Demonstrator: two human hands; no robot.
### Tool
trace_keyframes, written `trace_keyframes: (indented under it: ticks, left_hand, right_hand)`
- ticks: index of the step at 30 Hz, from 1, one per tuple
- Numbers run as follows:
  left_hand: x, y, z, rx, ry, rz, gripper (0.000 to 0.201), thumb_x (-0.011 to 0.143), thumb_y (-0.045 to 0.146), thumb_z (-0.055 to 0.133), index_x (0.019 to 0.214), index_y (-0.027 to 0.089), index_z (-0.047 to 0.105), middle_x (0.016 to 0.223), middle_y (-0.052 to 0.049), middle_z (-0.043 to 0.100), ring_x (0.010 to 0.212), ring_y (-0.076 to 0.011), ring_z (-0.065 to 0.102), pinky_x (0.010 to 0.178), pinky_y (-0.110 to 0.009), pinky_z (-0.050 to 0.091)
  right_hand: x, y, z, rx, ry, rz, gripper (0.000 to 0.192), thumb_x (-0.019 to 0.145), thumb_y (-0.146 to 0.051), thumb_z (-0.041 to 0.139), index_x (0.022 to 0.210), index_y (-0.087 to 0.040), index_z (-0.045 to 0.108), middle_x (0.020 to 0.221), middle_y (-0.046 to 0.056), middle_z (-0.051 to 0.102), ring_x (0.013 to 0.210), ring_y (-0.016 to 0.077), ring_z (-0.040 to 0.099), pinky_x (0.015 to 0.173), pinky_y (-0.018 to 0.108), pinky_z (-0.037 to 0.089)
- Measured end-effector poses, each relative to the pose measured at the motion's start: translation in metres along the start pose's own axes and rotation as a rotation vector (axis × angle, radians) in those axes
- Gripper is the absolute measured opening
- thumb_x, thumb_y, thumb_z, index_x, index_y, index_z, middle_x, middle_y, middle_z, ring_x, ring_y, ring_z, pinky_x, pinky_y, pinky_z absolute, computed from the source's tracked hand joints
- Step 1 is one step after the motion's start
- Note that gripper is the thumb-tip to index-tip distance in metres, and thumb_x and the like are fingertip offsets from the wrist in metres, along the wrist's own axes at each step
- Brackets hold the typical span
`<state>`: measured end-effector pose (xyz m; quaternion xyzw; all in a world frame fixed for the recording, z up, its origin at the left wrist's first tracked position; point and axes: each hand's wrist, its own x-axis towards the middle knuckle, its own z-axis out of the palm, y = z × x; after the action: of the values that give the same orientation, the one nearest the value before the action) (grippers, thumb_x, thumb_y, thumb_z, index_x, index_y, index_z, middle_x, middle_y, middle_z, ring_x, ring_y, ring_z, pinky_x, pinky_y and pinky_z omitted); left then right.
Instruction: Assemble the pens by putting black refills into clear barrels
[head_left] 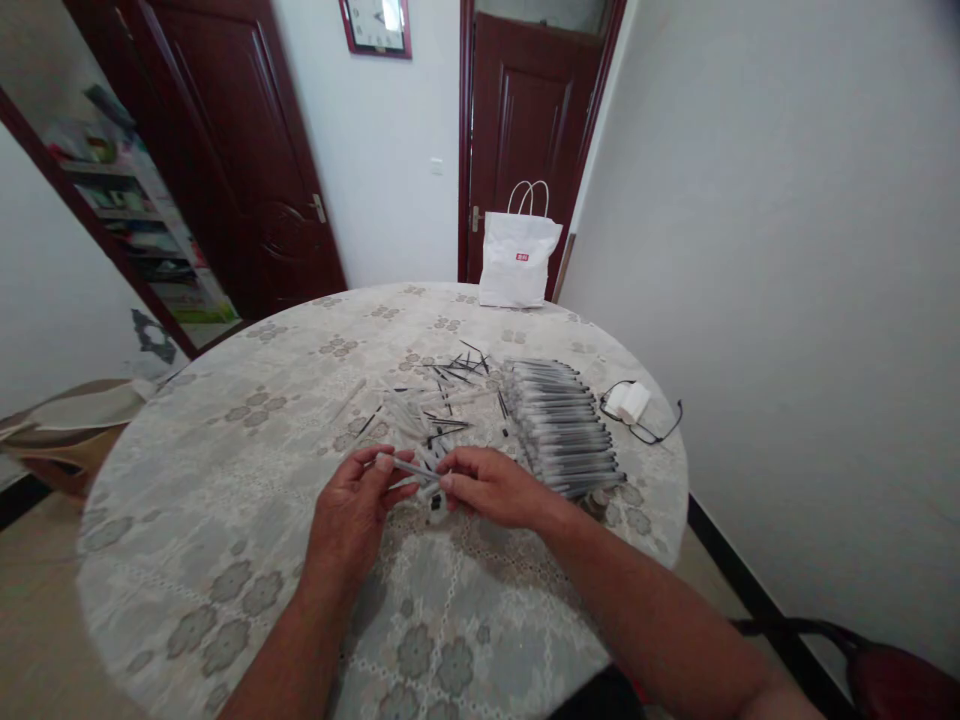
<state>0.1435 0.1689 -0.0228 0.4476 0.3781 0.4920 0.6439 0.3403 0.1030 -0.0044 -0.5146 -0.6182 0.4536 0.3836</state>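
Observation:
A slim pen (pixel 414 468) with a clear grey barrel spans the gap between my two hands above the table. My left hand (pixel 358 500) pinches its left end between thumb and fingers. At the other end, the fingertips of my right hand (pixel 487 485) close round it and hide the tip. Below and behind the hands lie loose clear barrels (pixel 405 415), thin black refills (pixel 448 422) and small black caps (pixel 436 503). To the right of my right hand, many similar pens (pixel 562 420) lie side by side in a stacked row.
A flower-patterned cloth covers the round table (pixel 247 500). More black pen parts (pixel 461 370) lie scattered farther back. Glasses (pixel 652 435) and a white tissue packet (pixel 628 402) rest at the right edge. A white paper bag (pixel 517 260) stands at the far edge.

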Motion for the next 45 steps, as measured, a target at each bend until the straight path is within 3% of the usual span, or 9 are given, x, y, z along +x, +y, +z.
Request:
trace_keyframes:
  ticks: [4, 9, 14, 18, 24, 29, 37, 41, 45]
  left_hand:
    - [-0.004, -0.001, 0.000, 0.166, -0.147, 0.001, 0.038, 0.080, 0.044, 0.078, 0.107, 0.018, 0.069, 0.106, -0.011, 0.076, 0.088, -0.0248, 0.074, 0.076, -0.038, 0.064]
    - [-0.004, -0.005, -0.004, 0.285, -0.180, -0.031, 0.041, 0.078, 0.046, 0.079, 0.106, 0.016, 0.072, 0.092, -0.010, 0.077, 0.082, -0.0265, 0.075, 0.078, -0.042, 0.063]
    - [-0.001, -0.005, -0.007, 0.261, -0.058, 0.011, 0.039, 0.077, 0.048, 0.079, 0.099, 0.016, 0.072, 0.096, -0.010, 0.077, 0.073, -0.0207, 0.072, 0.072, -0.037, 0.063]
    - [0.003, -0.005, -0.010, 0.247, 0.086, 0.059, 0.038, 0.078, 0.048, 0.077, 0.098, 0.016, 0.071, 0.096, -0.008, 0.075, 0.074, -0.0190, 0.070, 0.068, -0.033, 0.062]
    - [0.008, -0.005, -0.013, 0.258, 0.201, 0.106, 0.035, 0.078, 0.046, 0.076, 0.098, 0.017, 0.071, 0.094, -0.008, 0.074, 0.074, -0.0189, 0.070, 0.064, -0.031, 0.061]
    - [0.008, -0.003, -0.013, 0.254, 0.222, 0.116, 0.034, 0.077, 0.045, 0.076, 0.096, 0.016, 0.071, 0.092, -0.007, 0.073, 0.073, -0.0187, 0.069, 0.061, -0.030, 0.060]
    - [0.010, -0.001, -0.014, 0.239, 0.261, 0.155, 0.033, 0.078, 0.043, 0.075, 0.097, 0.016, 0.071, 0.092, -0.008, 0.073, 0.073, -0.0181, 0.068, 0.058, -0.029, 0.059]
    - [0.011, -0.002, -0.017, 0.211, 0.282, 0.164, 0.034, 0.077, 0.043, 0.074, 0.096, 0.015, 0.070, 0.092, -0.009, 0.072, 0.072, -0.0178, 0.066, 0.055, -0.028, 0.057]
    - [0.014, -0.002, -0.021, 0.196, 0.283, 0.184, 0.034, 0.078, 0.045, 0.072, 0.096, 0.016, 0.069, 0.094, -0.008, 0.072, 0.075, -0.0175, 0.066, 0.057, -0.027, 0.057]
  right_hand:
    - [-0.010, -0.013, -0.007, -0.482, 0.046, -0.187, 0.008, 0.095, -0.026, 0.060, 0.095, -0.020, 0.066, 0.081, -0.001, 0.066, 0.074, 0.0127, 0.057, 0.067, 0.023, 0.037]
    - [-0.028, -0.025, -0.026, -0.828, 0.036, -0.240, 0.012, 0.098, -0.026, 0.059, 0.096, -0.018, 0.069, 0.091, 0.005, 0.066, 0.087, 0.0173, 0.059, 0.078, 0.027, 0.040]
    - [-0.052, -0.024, -0.071, -0.981, 0.148, -0.192, 0.014, 0.099, -0.023, 0.059, 0.103, -0.018, 0.071, 0.098, 0.007, 0.066, 0.095, 0.0194, 0.059, 0.086, 0.030, 0.043]
    - [-0.061, -0.010, -0.122, -1.142, 0.383, -0.086, 0.016, 0.096, -0.017, 0.059, 0.105, -0.016, 0.072, 0.103, 0.010, 0.068, 0.101, 0.0224, 0.059, 0.093, 0.033, 0.043]
    - [-0.054, 0.010, -0.163, -1.343, 0.416, 0.065, 0.020, 0.096, -0.018, 0.058, 0.106, -0.017, 0.075, 0.102, 0.011, 0.069, 0.100, 0.0246, 0.058, 0.094, 0.033, 0.042]
    - [-0.047, 0.018, -0.160, -1.371, 0.386, 0.151, 0.023, 0.095, -0.017, 0.057, 0.109, -0.019, 0.075, 0.103, 0.011, 0.069, 0.101, 0.0237, 0.058, 0.095, 0.032, 0.041]
    - [-0.045, 0.018, -0.148, -1.348, 0.434, 0.129, 0.024, 0.096, -0.017, 0.054, 0.110, -0.016, 0.074, 0.106, 0.011, 0.071, 0.104, 0.0245, 0.060, 0.096, 0.032, 0.043]
    - [-0.038, -0.002, -0.122, -1.299, 0.428, 0.019, 0.025, 0.099, -0.020, 0.051, 0.111, -0.016, 0.072, 0.108, 0.012, 0.072, 0.106, 0.0250, 0.061, 0.098, 0.033, 0.043]
    - [-0.022, -0.029, -0.076, -1.204, 0.262, -0.033, 0.025, 0.101, -0.025, 0.050, 0.113, -0.020, 0.071, 0.109, 0.011, 0.072, 0.100, 0.0226, 0.065, 0.090, 0.031, 0.045]
